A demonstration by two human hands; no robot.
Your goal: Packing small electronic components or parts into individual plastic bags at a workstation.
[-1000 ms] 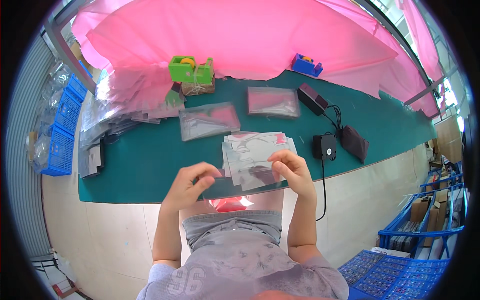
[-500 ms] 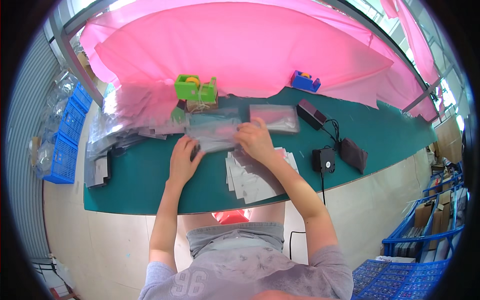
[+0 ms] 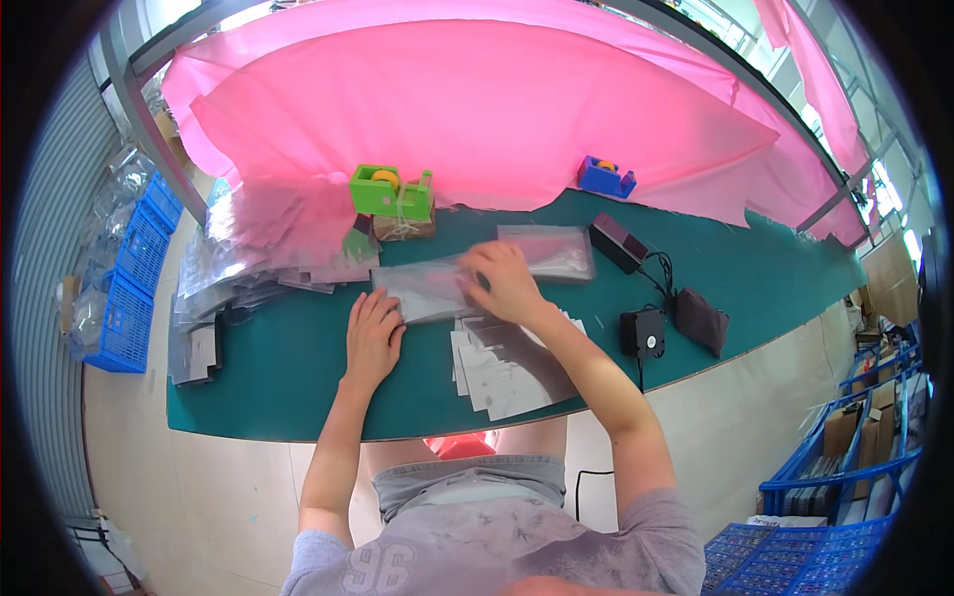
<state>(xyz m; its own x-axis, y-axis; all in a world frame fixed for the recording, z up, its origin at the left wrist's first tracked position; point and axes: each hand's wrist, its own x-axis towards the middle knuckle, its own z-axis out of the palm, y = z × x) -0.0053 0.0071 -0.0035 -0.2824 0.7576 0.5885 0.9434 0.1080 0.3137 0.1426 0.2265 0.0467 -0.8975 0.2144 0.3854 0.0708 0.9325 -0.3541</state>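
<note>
A clear plastic bag (image 3: 422,288) lies on the green table in front of me, its left end under the fingers of my left hand (image 3: 372,333). That hand is open, with its fingers stretched out and laid on the bag. Over the bag's right end is my right hand (image 3: 505,281), fingers bent and a gap showing by the thumb. Its fingertips are smeared, so I cannot tell whether they grip the bag. Nearer to me, below the right hand, white printed cards (image 3: 507,372) lie fanned out. Another pack of clear bags (image 3: 549,252) sits just beyond that hand.
Many clear bags (image 3: 268,238) are heaped at the left. A green tape dispenser (image 3: 391,192) and a blue one (image 3: 606,177) stand toward the pink cloth (image 3: 477,109). On the right lie a dark box (image 3: 618,242), a black adapter (image 3: 643,332) and a dark pouch (image 3: 702,322).
The bag, blurred between both hands before, now lies flatter. My left fingers have straightened onto its end. My right hand stays over its right end, fingers more bent.
</note>
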